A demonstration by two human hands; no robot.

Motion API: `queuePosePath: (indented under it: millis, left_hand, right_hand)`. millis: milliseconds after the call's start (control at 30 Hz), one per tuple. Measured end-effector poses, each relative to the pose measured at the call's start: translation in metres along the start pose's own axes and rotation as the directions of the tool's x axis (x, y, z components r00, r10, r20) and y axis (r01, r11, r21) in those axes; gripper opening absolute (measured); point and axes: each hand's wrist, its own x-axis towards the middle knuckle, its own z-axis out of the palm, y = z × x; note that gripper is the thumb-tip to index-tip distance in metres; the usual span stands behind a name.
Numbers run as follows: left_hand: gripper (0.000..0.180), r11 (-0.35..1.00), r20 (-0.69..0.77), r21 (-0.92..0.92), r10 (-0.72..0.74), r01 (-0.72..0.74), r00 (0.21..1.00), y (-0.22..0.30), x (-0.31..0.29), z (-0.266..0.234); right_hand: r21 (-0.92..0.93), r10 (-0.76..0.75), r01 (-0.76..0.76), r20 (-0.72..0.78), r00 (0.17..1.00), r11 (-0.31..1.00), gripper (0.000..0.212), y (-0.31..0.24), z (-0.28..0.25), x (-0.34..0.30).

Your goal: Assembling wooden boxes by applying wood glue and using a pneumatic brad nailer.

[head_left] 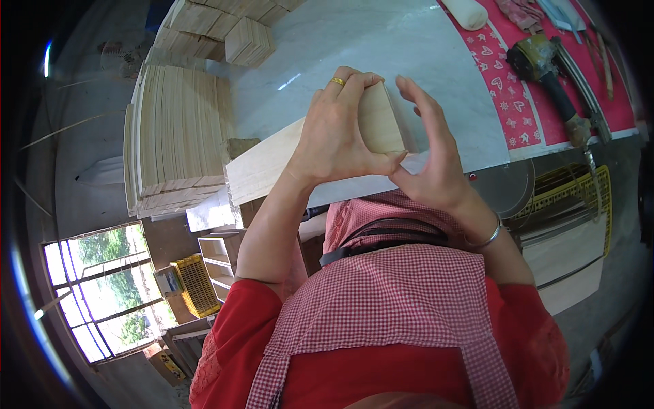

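Along the left edge of the marbled table [306, 54] stands a big stack of pale boards [180, 126], with a small bundle of thin wooden panels [248, 42] toward the far left corner; just right of the stack lies a long pale wooden board [262, 167], its long axis slanting from the near left corner toward the table's middle, so that its left end sits closer to the body and its right end farther off; the left hand [337, 123] is the nearer one, laid across the board close to its right end and gripping it, fingertips over the far edge and thumb along the near one; the right hand [436, 150] stands just beyond that right end, curved into a loose C, its fingers apart from the wood; its thumb tip comes close to the left thumb, and whether it touches that or the board I cannot tell; farther right, well apart from both hands, a nail gun [555, 92] lies on the partly patterned pink cloth [494, 78] by the table's right edge.
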Motion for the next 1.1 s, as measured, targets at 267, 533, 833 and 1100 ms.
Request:
queuePosePath:
  millis: [267,533,833,1100]
  left_hand:
    - [0.081,1.000,-0.013,-0.014,0.017,-0.017,1.000,-0.001,-0.001,0.001]
    - [0.083,1.000,-0.028,0.006,-0.006,0.006,1.000,0.001,-0.001,0.004]
    - [0.078,0.999,-0.118,-0.023,0.031,-0.034,0.993,-0.006,-0.002,0.006]
    - [0.076,0.999,-0.132,0.021,0.029,-0.027,0.991,-0.011,-0.008,0.010]
  right_hand:
    - [0.031,-0.055,0.049,0.244,0.968,0.998,0.089,-0.009,-0.014,-0.004]
    - [0.115,0.109,-0.164,0.382,0.918,0.980,0.074,-0.038,-0.063,-0.023]
    - [-0.966,0.060,0.054,0.071,0.996,0.253,0.060,0.033,-0.217,0.024]
    - [-0.996,0.527,0.030,0.072,0.847,0.089,0.065,0.047,-0.206,0.063]
